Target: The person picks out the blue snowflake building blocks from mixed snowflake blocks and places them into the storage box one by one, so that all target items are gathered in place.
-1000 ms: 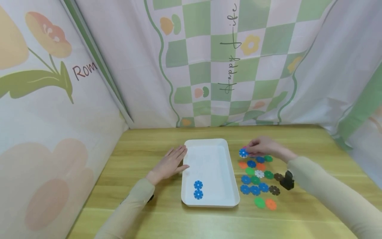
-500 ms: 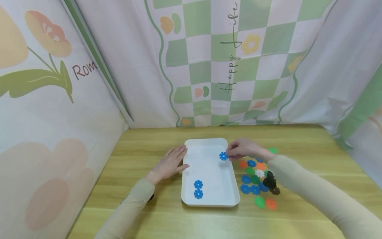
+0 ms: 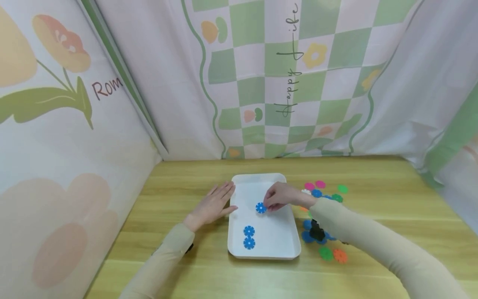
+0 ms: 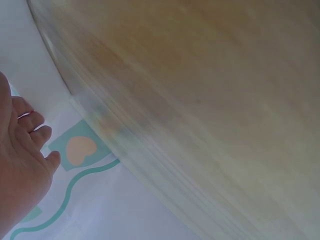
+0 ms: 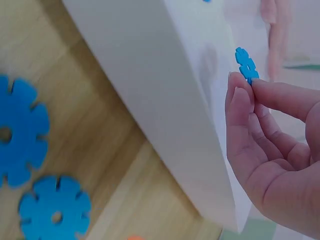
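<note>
Between thumb and fingers, my right hand (image 3: 279, 196) pinches a blue notched plastic disc (image 3: 260, 208) over the middle of the white tray (image 3: 257, 182). The right wrist view has the same blue disc (image 5: 246, 65) held edge-up at the fingertips, close above the tray wall. Two more blue discs (image 3: 249, 237) lie linked or touching at the tray's near left. On the tray's left rim rests my left hand (image 3: 213, 207), fingers straight and thumb spread. The left wrist view catches part of that hand (image 4: 27, 150) at its left edge.
Right of the tray, several notched discs in blue, green, orange, pink and white lie on the wooden table (image 3: 179, 178), partly hidden by my right sleeve (image 3: 358, 224). A pink disc (image 3: 320, 184) and a green disc (image 3: 342, 189) lie farthest back. A patterned curtain hangs behind.
My right hand has carried the blue disc leftward from the loose discs, over the tray's right rim, to the tray's middle. The left hand has stayed at the left rim.
</note>
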Available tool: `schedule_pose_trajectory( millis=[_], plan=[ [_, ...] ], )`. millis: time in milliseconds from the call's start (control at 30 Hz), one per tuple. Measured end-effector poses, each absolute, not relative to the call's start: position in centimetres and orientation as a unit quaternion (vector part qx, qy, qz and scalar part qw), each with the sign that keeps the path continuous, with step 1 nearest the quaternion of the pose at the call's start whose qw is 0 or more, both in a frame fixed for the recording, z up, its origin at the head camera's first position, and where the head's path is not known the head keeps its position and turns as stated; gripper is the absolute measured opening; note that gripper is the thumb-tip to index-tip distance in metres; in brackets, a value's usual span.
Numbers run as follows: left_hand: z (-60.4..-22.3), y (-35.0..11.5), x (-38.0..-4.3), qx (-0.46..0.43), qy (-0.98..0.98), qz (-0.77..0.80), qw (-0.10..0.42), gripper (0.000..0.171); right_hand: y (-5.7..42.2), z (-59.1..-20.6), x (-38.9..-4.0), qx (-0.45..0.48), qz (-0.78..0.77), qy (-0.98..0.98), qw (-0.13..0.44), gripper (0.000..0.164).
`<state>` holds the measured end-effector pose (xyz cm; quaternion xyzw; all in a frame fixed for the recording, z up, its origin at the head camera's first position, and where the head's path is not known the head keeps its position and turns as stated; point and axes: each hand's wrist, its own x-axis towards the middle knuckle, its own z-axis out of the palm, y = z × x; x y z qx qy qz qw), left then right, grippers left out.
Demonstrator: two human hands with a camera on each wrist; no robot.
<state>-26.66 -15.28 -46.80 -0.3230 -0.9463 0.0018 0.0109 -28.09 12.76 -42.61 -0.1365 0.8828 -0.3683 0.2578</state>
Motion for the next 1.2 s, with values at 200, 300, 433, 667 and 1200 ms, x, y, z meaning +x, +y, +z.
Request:
schedule_pose_trajectory(
  millis=[200, 300, 433, 667, 1200],
  plan=[
    [-47.0, -15.3, -26.7, -0.323, -0.946, 0.001, 0.020, 0.076, 10.7, -43.3, -27.7, -0.127, -0.353, 0.889, 0.264, 0.012],
    [-47.0, -15.2, -26.6, -0.322, -0.947, -0.001, 0.015, 0.076, 10.0, -43.5, -27.5, -0.118, -0.343, 0.892, 0.268, 0.011],
    [-46.9, -15.2, -26.6, -0.321, -0.947, -0.001, 0.016, 0.075, 9.4, -43.8, -27.3, -0.113, -0.336, 0.897, 0.266, 0.010],
    [-46.8, -15.2, -26.6, -0.319, -0.947, -0.001, 0.018, 0.076, 8.7, -44.2, -27.0, -0.113, -0.326, 0.899, 0.271, 0.009],
    [-47.0, -15.2, -26.8, -0.316, -0.949, 0.005, 0.009, 0.076, 8.2, -43.7, -26.6, -0.133, -0.319, 0.897, 0.275, 0.008]
  ],
)
